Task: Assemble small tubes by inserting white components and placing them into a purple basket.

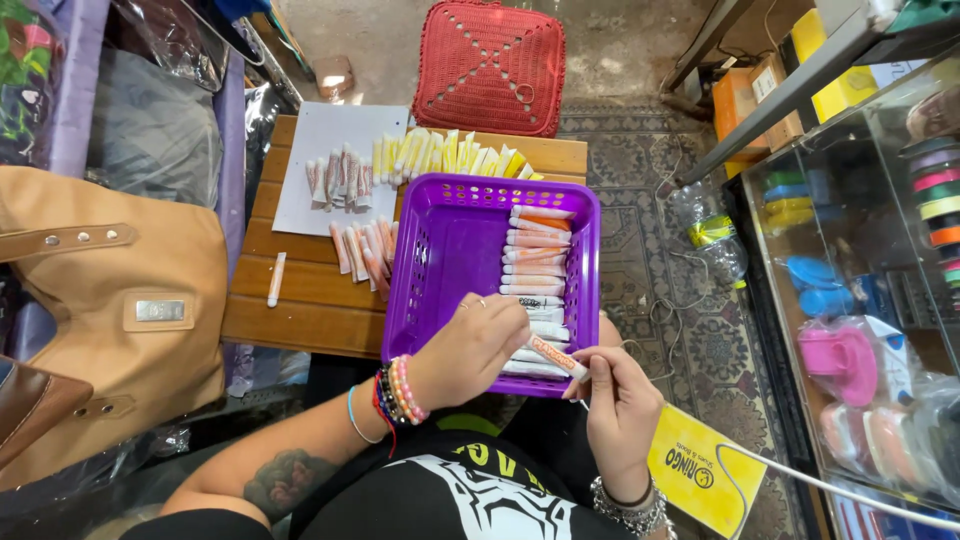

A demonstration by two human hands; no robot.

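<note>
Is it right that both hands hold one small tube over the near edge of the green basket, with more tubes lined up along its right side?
Not quite: the basket is purple, not green, as the head view shows. The rest stands: the left hand and right hand hold one small tube over its near edge, more tubes lining its right side.

We see a glossy purple plastic basket [440,250] with perforated walls on a slatted wooden table [300,290] of matt brown finish. The small tubes [535,265] inside look like smooth, shiny plastic. A matt white paper sheet [300,200] lies on the wood; beside it, a tan leather-like bag [110,300] with metal fittings.
</note>
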